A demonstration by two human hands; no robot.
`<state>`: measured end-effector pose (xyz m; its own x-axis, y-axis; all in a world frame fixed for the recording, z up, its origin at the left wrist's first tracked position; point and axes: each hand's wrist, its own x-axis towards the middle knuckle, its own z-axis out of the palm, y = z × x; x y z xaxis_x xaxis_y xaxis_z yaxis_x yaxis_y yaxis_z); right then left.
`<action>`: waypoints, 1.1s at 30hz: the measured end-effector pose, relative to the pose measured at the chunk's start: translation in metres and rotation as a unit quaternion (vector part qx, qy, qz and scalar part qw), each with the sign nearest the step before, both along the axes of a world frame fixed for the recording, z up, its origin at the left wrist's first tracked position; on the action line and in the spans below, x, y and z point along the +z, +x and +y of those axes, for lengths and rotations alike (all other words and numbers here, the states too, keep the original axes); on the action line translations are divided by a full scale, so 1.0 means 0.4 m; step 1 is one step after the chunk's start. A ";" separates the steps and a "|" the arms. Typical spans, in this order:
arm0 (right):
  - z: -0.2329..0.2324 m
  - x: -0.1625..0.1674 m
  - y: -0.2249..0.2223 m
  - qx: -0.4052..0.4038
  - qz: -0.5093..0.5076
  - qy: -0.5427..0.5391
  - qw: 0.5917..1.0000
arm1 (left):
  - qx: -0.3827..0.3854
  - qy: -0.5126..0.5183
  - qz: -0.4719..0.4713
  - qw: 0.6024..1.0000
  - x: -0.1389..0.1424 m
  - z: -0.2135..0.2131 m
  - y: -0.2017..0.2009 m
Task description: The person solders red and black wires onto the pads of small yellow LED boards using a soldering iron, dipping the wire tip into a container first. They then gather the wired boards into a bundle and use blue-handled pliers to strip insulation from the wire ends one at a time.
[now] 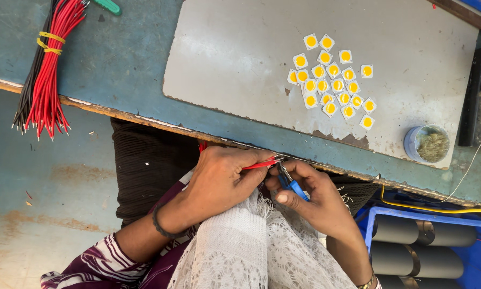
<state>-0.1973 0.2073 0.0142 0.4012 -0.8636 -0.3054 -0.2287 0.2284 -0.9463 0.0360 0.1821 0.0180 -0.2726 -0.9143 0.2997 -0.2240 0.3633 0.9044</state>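
At the far left edge of the bench lies a bundle of red and black wires (45,75), tied with yellow bands, its bare ends hanging over the front edge toward me.

My left hand (219,179) is just below the front edge of the bench, over my lap. Its fingers are closed tight on a short red wire (259,165). The wire lies almost flat, long way left to right, and its bare tip points right, toward my other hand.

My right hand (313,198) is curled around a small blue-handled cutter (291,184). The metal nose of the cutter points up and left and meets the wire tip. I cannot tell if the blades are biting yet.

To do this well, I think I should hold the wire still, keep it straight across the blades, and squeeze gently so only the skin is cut.

On the grey board (224,59) on the bench sit many small yellow chips (331,75). A little round tub (427,143) stands near the board's right corner.
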 end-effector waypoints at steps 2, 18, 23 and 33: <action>-0.004 0.002 -0.003 0.011 0.021 -0.012 1.000 | 0.005 0.006 -0.025 1.000 0.001 0.001 0.000; -0.012 -0.005 -0.005 0.020 -0.020 -0.008 1.000 | -0.007 0.000 -0.038 0.999 0.003 -0.004 0.008; -0.008 -0.020 -0.007 0.008 -0.014 -0.006 1.000 | -0.008 -0.002 -0.030 1.000 0.003 -0.005 0.006; 0.010 -0.041 -0.029 -0.008 -0.096 0.017 0.995 | -0.011 0.030 -0.024 0.999 0.012 -0.008 -0.006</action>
<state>-0.2088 0.2115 -0.0022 0.4414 -0.8609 -0.2530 -0.0396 0.2630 -0.9640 0.0335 0.1790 0.0226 -0.3047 -0.9242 0.2304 -0.2596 0.3133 0.9135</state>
